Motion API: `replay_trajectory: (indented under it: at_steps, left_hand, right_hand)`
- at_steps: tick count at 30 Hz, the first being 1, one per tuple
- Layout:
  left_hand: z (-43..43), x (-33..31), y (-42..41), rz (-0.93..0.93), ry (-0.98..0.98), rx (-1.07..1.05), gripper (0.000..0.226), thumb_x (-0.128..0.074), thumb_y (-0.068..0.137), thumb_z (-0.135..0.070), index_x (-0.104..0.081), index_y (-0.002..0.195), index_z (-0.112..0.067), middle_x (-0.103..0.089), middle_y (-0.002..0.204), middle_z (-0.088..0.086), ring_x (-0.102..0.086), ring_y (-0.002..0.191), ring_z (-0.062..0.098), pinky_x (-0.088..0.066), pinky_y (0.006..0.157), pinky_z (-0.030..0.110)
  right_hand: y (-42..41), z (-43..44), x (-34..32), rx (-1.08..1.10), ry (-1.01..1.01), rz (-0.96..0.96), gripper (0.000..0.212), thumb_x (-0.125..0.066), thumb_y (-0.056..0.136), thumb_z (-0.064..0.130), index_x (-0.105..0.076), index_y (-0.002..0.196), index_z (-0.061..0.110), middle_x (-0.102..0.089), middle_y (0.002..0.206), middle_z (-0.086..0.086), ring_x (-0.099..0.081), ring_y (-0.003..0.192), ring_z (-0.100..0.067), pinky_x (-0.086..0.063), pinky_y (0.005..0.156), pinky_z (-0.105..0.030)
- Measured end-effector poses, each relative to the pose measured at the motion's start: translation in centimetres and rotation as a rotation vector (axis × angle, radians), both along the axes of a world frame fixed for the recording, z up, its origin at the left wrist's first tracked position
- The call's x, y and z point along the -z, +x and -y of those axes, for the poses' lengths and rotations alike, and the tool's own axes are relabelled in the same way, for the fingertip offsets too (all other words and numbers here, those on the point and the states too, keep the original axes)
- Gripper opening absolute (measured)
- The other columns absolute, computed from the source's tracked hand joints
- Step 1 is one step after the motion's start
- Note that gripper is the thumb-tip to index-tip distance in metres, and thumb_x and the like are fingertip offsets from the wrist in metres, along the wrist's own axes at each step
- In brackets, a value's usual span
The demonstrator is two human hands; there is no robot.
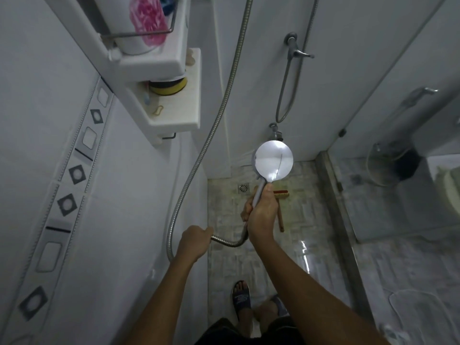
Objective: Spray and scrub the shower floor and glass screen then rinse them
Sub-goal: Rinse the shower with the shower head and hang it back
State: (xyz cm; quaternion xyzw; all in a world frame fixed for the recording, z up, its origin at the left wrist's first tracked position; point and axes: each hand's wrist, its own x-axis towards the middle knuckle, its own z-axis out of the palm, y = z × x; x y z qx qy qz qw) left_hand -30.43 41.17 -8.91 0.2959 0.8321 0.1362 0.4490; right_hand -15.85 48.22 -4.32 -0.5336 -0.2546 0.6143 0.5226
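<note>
While right grip (261, 212) clasps one showerhead (273, 161), left grip (194, 242) clenches its one hose (199, 155), one brush (280, 207) below

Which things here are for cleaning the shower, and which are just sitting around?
For the job:
shower head in the right hand
hose in the left hand
brush on the shower floor
glass screen
drain

Just sitting around:
pink sponge in the rack
yellow tub on the shelf
sandals
</note>
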Motion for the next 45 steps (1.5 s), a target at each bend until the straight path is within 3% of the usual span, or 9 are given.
replay_trajectory:
  at_steps: [8, 15, 33, 37, 45]
  left_hand:
    - [0.7, 0.2, -0.2, -0.014, -0.015, 0.015, 0.038, -0.053, 0.098, -0.031, -0.06, 0.07, -0.008, -0.058, 0.069, 0.009, -0.049, 0.054, 0.016, -0.034, 0.051, 0.025]
    - [0.8, -0.6, -0.8, -0.053, -0.019, 0.002, 0.04, -0.052, 0.098, -0.032, -0.065, 0.073, -0.004, -0.06, 0.067, 0.008, -0.05, 0.052, 0.017, -0.033, 0.047, 0.023]
    - [0.6, -1.8, -1.1, -0.06, 0.025, -0.015, 0.039, -0.053, 0.099, -0.03, -0.062, 0.07, -0.005, -0.055, 0.063, 0.006, -0.045, 0.049, 0.016, -0.029, 0.045, 0.023]
    - [0.8, -1.5, -0.8, -0.069, -0.004, 0.02, 0.04, -0.052, 0.098, -0.03, -0.061, 0.069, -0.005, -0.054, 0.061, 0.005, -0.044, 0.048, 0.016, -0.028, 0.046, 0.023]
    - [1.4, -0.7, -0.1, -0.013, -0.128, 0.177, 0.035, -0.061, 0.093, -0.033, -0.059, 0.069, -0.008, -0.054, 0.062, 0.004, -0.044, 0.048, 0.013, -0.03, 0.046, 0.022]
  right_hand:
    - [0.1, 0.8, 0.4, -0.06, 0.049, -0.013, 0.046, -0.029, 0.109, 0.036, -0.042, 0.072, 0.011, -0.038, 0.049, 0.0, -0.032, 0.037, -0.011, -0.028, 0.039, -0.019]
    - [-0.5, 0.5, 0.4, -0.086, 0.061, -0.068, 0.048, -0.034, 0.093, 0.054, -0.043, 0.071, 0.013, -0.036, 0.049, -0.003, -0.03, 0.039, -0.013, -0.027, 0.043, -0.023]
    - [-1.7, -0.6, -0.1, -0.068, 0.141, -0.007, 0.043, -0.033, 0.104, 0.045, -0.042, 0.077, 0.013, -0.034, 0.056, -0.005, -0.034, 0.039, -0.011, -0.031, 0.04, -0.02]
    - [-0.7, -0.6, 0.6, -0.02, -0.016, -0.027, 0.046, -0.03, 0.106, 0.049, -0.047, 0.083, 0.012, -0.038, 0.054, -0.003, -0.035, 0.04, -0.013, -0.03, 0.041, -0.022]
    - [0.5, 2.2, 4.0, 0.017, -0.194, -0.023, 0.057, -0.031, 0.103, 0.057, -0.042, 0.069, 0.013, -0.037, 0.049, -0.006, -0.033, 0.038, -0.017, -0.031, 0.041, -0.025]
